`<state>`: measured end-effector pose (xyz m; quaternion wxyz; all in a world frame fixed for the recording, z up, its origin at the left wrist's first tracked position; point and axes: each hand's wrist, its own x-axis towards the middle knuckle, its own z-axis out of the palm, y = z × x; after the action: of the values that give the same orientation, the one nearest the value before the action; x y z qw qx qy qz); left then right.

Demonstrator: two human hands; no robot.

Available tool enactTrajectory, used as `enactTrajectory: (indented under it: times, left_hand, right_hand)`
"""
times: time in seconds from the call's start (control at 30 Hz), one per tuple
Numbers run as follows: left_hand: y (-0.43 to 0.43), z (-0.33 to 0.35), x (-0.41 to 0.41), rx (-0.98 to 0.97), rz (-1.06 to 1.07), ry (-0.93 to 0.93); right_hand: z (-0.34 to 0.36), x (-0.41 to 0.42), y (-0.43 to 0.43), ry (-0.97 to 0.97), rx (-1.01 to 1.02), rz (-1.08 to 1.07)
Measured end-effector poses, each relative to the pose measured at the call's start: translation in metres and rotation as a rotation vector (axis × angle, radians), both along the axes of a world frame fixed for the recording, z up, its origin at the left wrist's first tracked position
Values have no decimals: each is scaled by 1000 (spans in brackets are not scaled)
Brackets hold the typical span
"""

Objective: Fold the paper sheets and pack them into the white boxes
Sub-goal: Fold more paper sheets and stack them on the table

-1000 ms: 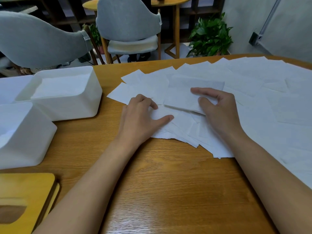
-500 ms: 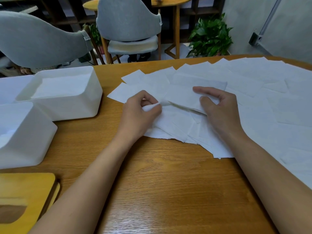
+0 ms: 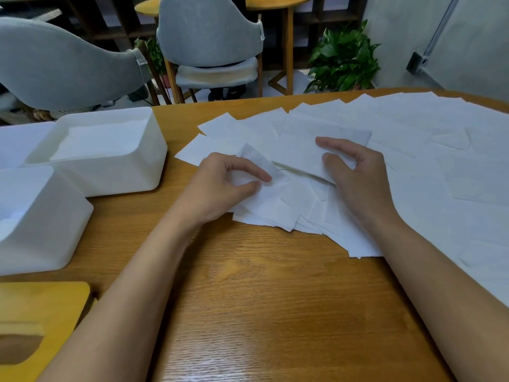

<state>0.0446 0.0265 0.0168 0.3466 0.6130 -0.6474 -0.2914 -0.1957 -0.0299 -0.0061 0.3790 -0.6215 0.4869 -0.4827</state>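
Several white paper sheets [image 3: 429, 172] lie spread over the right half of the wooden table [image 3: 275, 299]. My left hand [image 3: 220, 186] pinches the corner of one sheet [image 3: 259, 166] between thumb and forefinger and lifts it off the pile. My right hand [image 3: 355, 172] grips the near edge of another sheet [image 3: 308, 150], forefinger on top and thumb at the edge. Two white boxes stand at the left: one [image 3: 110, 164] further back with folded paper inside, one [image 3: 41, 232] nearer, cut by the frame edge.
A yellow wooden lid [image 3: 35, 326] with a slot lies at the bottom left corner. A flat white lid [image 3: 16, 142] lies behind the boxes. Grey chairs [image 3: 209, 37] and a potted plant [image 3: 344, 59] stand beyond the table's far edge.
My left hand went from lying flat on the pile to pinching a sheet corner, which now stands lifted. My right hand stayed on its sheet.
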Motion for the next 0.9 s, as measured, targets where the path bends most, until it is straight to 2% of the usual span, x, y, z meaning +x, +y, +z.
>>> enactTrajectory:
  times: [0.1, 0.23, 0.37, 0.43, 0.67, 0.9]
  left_hand:
    - [2, 4, 2, -86, 9, 30]
    - [4, 9, 0, -159, -5, 286]
    - [0, 4, 3, -192, 40, 563]
    - [-1, 3, 1, -186, 49, 636]
    - [7, 1, -23, -129, 39, 497]
    - [6, -2, -28, -158, 63, 463]
  right_hand:
    - [0, 0, 0, 11, 8, 11]
    - [2, 2, 2, 33, -10, 54]
    - [8, 5, 7, -40, 0, 148]
    - [10, 6, 10, -83, 19, 203]
    - [12, 12, 22, -176, 108, 328]
    - [11, 13, 22, -142, 105, 274]
